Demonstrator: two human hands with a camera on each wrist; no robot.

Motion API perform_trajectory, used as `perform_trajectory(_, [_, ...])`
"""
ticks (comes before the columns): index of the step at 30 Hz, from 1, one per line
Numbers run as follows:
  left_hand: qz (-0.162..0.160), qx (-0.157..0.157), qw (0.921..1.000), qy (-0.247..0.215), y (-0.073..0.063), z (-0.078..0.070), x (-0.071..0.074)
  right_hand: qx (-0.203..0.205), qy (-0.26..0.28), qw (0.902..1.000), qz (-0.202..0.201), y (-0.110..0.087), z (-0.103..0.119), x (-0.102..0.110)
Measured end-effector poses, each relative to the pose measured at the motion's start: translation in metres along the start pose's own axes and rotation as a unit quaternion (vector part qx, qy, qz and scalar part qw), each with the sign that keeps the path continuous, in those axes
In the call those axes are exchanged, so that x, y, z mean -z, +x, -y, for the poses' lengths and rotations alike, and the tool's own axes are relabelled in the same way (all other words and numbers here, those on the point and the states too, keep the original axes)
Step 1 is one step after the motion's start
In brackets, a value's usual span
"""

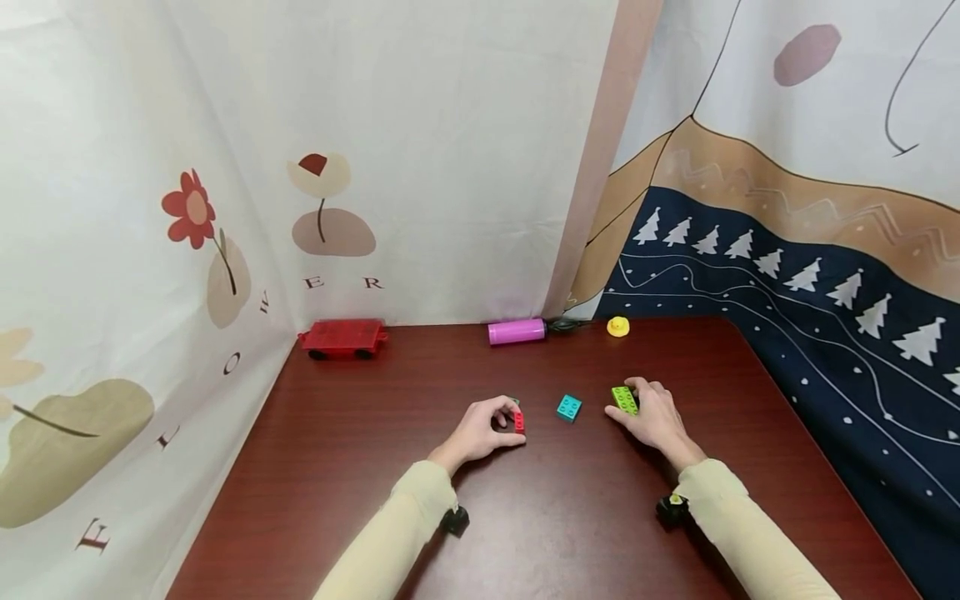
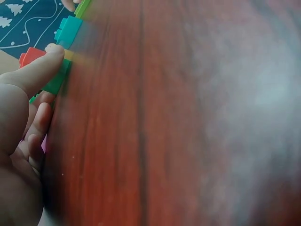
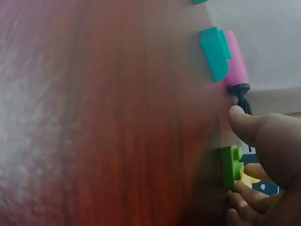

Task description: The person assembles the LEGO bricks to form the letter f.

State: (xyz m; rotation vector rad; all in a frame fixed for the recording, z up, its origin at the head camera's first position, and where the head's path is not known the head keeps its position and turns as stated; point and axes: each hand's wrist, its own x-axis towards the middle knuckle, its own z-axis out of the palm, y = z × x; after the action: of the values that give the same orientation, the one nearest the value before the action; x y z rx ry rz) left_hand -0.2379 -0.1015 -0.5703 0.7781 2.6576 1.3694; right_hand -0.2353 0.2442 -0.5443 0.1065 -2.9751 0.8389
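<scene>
My left hand (image 1: 483, 428) curls its thumb and index finger about the two ends of a red toy building brick (image 1: 519, 422). In the left wrist view the thumb partly hides the red brick (image 2: 33, 56), with a green brick (image 2: 57, 81) and a yellow bit (image 2: 68, 55) close by it. My right hand (image 1: 658, 418) rests around a lime-green brick (image 1: 624, 400). In the right wrist view its thumb stands apart from the lime-green brick (image 3: 230, 165), while fingers lie near the brick's other side. Between the hands lies a teal brick (image 1: 569, 407).
At the back left stands a red toy wagon (image 1: 345, 337) with black wheels. A purple cylinder (image 1: 517, 331) with a dark end lies along the back edge, and a yellow rubber duck (image 1: 618, 326) sits to its right. Printed curtains (image 1: 450, 167) border the brown table (image 1: 337, 467).
</scene>
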Motion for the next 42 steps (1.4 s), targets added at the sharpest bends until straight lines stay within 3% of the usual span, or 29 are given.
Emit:
perform_trajectory(7, [0.0,0.011,0.9999,-0.006,-0.002,0.0,-0.002,-0.001,-0.024,0.9997,0.004,0.001,-0.001,-0.002])
perform_trajectory(12, [0.001,0.011,0.9999,-0.009,0.0,0.002,0.0,0.002,-0.011,0.9999,0.011,0.003,0.001,0.001])
perform_trajectory(24, [0.014,0.022,0.9995,-0.019,0.001,0.003,0.002,0.108,0.073,0.9913,-0.017,-0.001,0.023,0.002])
perform_trajectory(33, [0.01,0.025,0.9994,-0.024,0.001,0.001,0.002,0.195,0.136,0.9712,0.011,-0.017,0.06,-0.015])
perform_trajectory(42, [0.009,0.024,0.9992,-0.029,0.004,0.002,0.001,0.242,0.151,0.9574,0.046,-0.018,0.082,-0.041])
